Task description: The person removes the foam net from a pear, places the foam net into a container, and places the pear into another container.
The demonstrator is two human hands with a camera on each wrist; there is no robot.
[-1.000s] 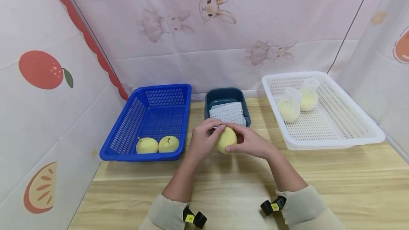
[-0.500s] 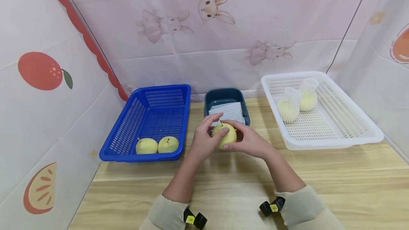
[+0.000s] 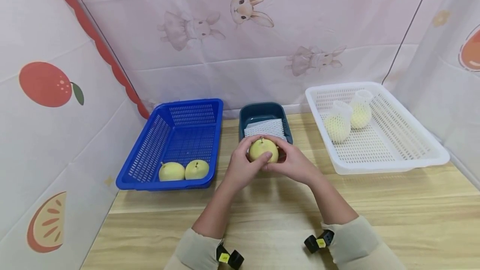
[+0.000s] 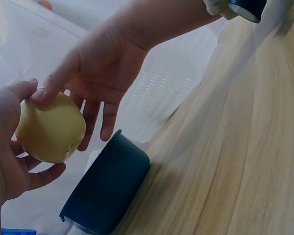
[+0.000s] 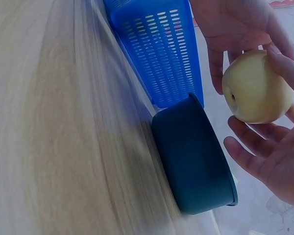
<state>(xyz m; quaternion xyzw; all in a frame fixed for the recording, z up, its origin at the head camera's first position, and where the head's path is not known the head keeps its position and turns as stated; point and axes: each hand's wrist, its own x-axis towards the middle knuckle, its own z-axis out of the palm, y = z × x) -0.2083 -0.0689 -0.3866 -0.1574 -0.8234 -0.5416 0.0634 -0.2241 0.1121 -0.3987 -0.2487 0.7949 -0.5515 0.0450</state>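
Both my hands hold one round yellow-green pear (image 3: 263,150) above the table, stem up in the head view. My left hand (image 3: 240,165) curls round its left side, thumb across the front. From the right, my right hand (image 3: 294,162) grips it with fingers round the back. In the left wrist view the pear (image 4: 51,128) sits between both thumbs and fingers. The right wrist view shows the hollow at the pear's base (image 5: 257,87). Just behind the hands, a dark teal tray (image 3: 256,109) holds white foam net sleeves (image 3: 265,128), partly hidden.
On the left stands a blue basket (image 3: 215,145) with two bare pears (image 3: 183,170) near its front. A white basket (image 3: 390,166) on the right contains two pears in foam nets (image 3: 337,127). A printed cloth (image 3: 232,61) hangs behind the wooden table (image 3: 277,220).
The pear has been turned in my hands, so its stem now points up. The right fingers have shifted round it, and the pear has risen slightly in view. Baskets stay put.
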